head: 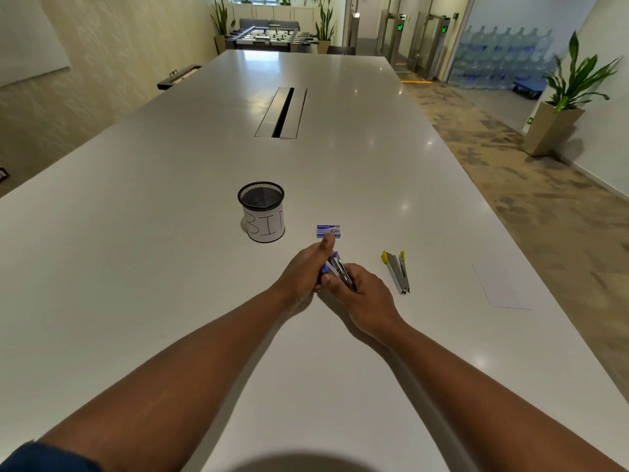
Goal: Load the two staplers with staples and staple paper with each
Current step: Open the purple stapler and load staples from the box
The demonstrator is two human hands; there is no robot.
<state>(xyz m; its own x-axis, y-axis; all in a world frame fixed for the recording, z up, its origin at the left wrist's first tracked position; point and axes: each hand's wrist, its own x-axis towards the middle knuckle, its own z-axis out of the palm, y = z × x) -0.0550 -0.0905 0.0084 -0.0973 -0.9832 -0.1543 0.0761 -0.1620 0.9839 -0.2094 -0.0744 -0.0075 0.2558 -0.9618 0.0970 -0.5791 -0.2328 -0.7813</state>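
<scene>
Both my hands meet on the blue stapler (335, 272), near the table (170, 233) centre just ahead of me. My left hand (306, 270) wraps the body from the 9 o'clock side, thumb stretched toward 12 o'clock; my right hand (360, 291) closes on the metal end from 4 o'clock, fingers curled around it. The stapler appears hinged open, its steel magazine showing between my fingers; whether any staples sit inside cannot be told.

To do this step well, I judge that the left hand should keep the base steady while the right works the magazine along its own line, without twisting, so the channel stays square.

The staple box (328, 231) lies just beyond my left thumb at 12 o'clock; its blue printing is too small to read. The yellow stapler (396, 271) lies open at 3 o'clock, untouched, with the paper (503, 287) farther out the same way. At 10 o'clock stands a mesh cup (262, 212) whose white wrap reads "BIN" in hand lettering.
</scene>
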